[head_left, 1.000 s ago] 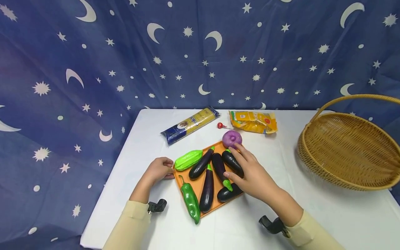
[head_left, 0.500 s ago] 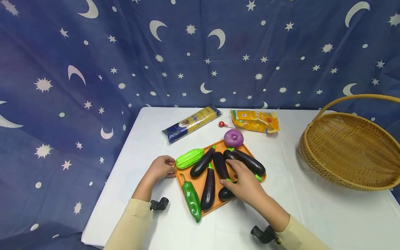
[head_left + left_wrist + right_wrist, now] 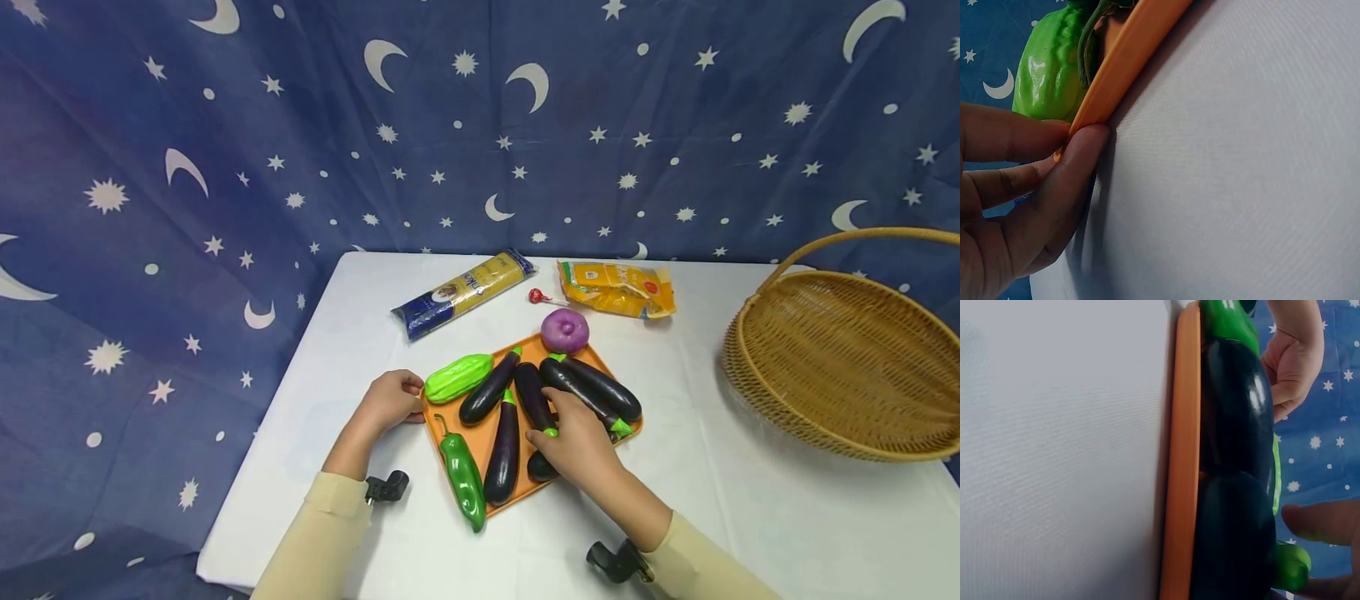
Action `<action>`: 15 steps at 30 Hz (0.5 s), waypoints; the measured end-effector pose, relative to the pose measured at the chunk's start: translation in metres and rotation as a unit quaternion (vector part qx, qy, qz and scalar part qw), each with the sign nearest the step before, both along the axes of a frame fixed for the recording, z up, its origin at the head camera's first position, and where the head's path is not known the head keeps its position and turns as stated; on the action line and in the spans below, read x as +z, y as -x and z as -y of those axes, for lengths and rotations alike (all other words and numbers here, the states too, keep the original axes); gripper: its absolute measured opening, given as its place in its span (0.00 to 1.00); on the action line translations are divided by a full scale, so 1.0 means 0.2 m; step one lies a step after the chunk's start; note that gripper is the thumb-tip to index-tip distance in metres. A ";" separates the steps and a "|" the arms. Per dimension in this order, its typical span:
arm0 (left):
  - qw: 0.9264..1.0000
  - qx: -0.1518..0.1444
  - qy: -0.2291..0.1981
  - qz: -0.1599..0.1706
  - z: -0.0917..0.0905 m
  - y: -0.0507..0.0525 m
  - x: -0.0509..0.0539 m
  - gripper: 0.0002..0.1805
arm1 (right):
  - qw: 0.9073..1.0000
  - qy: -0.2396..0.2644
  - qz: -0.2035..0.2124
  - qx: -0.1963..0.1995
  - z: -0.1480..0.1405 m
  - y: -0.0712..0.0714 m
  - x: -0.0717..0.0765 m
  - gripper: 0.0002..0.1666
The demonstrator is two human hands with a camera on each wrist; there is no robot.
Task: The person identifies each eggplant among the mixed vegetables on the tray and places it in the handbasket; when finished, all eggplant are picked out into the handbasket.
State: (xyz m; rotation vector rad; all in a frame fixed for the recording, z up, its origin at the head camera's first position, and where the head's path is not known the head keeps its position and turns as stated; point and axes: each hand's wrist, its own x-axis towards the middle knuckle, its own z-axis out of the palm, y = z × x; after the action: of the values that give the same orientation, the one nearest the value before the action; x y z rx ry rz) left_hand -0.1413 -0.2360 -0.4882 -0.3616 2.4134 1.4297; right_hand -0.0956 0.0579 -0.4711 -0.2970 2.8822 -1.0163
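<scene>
My left hand point(image 3: 390, 400) pinches the left corner of an orange tray point(image 3: 1124, 72) between thumb and fingers. Over the tray's right half, my right hand point(image 3: 581, 437) has its thumb and index finger spread either side of an eggplant's green stem end point(image 3: 1291, 565); a gap shows between thumb and stem. Beneath that hand lies another eggplant point(image 3: 542, 467), partly hidden. Several more dark eggplants point(image 3: 502, 454) rest on the tray. A light green bitter melon point(image 3: 457, 379) and a dark green pepper point(image 3: 462, 473) lie along its left side, and a purple onion point(image 3: 565, 331) sits at the far corner.
A wicker basket point(image 3: 757, 408) with a tall handle stands at the right of the white table point(image 3: 675, 508). Behind the tray are a blue and gold pasta packet point(image 3: 465, 293), a red lollipop point(image 3: 536, 296) and an orange packet point(image 3: 618, 289). A starry blue curtain hangs behind.
My right hand has moved left and nearer from the eggplants at the tray's right side, uncovering two of them. My left hand stays at the tray's corner. The view has shifted slightly.
</scene>
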 end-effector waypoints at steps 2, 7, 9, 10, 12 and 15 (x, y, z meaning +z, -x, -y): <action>1.000 -0.003 0.005 -0.002 0.00 0.00 0.00 0.22 | 1.000 -0.005 -0.011 -0.002 0.00 0.01 0.00 0.40; 1.000 -0.004 0.007 0.001 -0.01 0.00 0.01 0.21 | 1.000 0.000 -0.023 -0.016 0.00 0.02 -0.01 0.36; 1.000 -0.002 0.004 0.003 -0.01 0.00 0.01 0.21 | 1.000 0.004 -0.020 -0.023 0.00 0.02 -0.02 0.35; 1.000 -0.002 0.003 0.004 -0.01 0.00 0.01 0.21 | 0.999 0.007 -0.018 -0.027 0.00 0.02 -0.02 0.34; 1.000 -0.001 0.001 0.005 -0.01 0.00 0.01 0.21 | 0.999 0.013 -0.012 -0.034 0.00 0.02 -0.02 0.33; 1.000 -0.001 0.000 0.005 0.00 0.00 0.01 0.20 | 0.999 0.028 0.001 -0.043 -0.01 0.02 -0.01 0.31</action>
State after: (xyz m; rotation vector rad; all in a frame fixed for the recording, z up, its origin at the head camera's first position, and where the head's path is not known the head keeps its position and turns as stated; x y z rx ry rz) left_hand -0.1414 -0.2353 -0.4859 -0.3650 2.4048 1.4232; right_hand -0.1000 0.0593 -0.4734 -0.1760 2.8920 -1.1107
